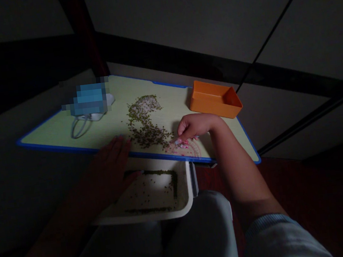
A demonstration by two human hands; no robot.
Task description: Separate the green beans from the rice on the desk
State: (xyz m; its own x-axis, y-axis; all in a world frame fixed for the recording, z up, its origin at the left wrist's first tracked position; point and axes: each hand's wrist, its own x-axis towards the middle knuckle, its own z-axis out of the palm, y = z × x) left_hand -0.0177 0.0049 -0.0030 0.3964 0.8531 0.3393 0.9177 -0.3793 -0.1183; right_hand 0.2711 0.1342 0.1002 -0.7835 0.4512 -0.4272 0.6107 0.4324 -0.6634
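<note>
Across the middle of the table, I see loose small bits, green and brown, scattered in two joined patches: the far one curves around a thinner middle, the near one is denser and reaches almost to the front edge. More dark green bits line the inner sides of the white tray below that edge, with a few strewn over its floor.

My right hand bends down at the wrist just beside the near patch, fingers curled and narrow, tips close to a pink curved print; I cannot tell whether it pinches anything. My left hand lies in shadow at the front edge, fingers stretched out and the thumb wide apart, over the tray.

The tabletop is pale yellow-green with a blue border. An orange box stands at its far right, and a pixelated blue object at the left, near a looped cable. Dim wall panels rise behind, and a dark reddish floor shows to the right.

For moving, I see pale surface between the bits and the orange box; the right corner narrows past my forearm, while the tray and the knees crowd the near side
</note>
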